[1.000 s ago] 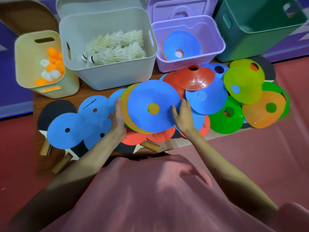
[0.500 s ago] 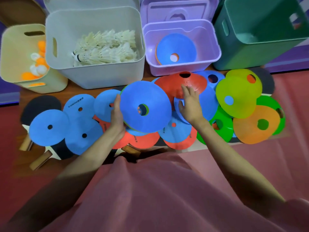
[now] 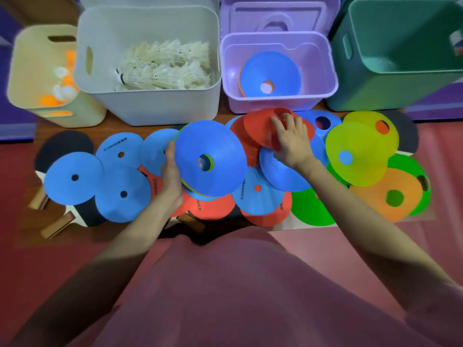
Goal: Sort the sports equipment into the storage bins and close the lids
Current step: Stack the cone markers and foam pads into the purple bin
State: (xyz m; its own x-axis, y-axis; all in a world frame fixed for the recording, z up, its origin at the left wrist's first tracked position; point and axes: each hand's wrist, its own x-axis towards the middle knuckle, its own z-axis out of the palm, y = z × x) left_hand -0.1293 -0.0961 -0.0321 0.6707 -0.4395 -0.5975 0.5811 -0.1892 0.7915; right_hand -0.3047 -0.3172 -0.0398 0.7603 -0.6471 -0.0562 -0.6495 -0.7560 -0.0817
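Observation:
Flat disc cones in blue, red, green, yellow and orange lie overlapping on a wooden board. My left hand (image 3: 171, 179) grips the left edge of a small stack of cones topped by a blue cone (image 3: 210, 159), held tilted above the pile. My right hand (image 3: 292, 140) rests on a red cone (image 3: 260, 131) just in front of the purple bin (image 3: 323, 98), fingers curled over its rim. The purple bin holds a blue cone (image 3: 270, 71) on an orange one. Table tennis paddles (image 3: 62, 146) lie partly under the cones at the left.
At the back stand a beige bin (image 3: 30, 71) with orange and white balls, a white bin (image 3: 150, 106) full of shuttlecocks, and a green bin (image 3: 390, 88). The purple lid (image 3: 278, 16) leans behind its bin. Red floor surrounds the board.
My right hand left the stack and reached forward onto the red cone by the purple bin. My left hand keeps the blue-topped stack, now raised and tilted.

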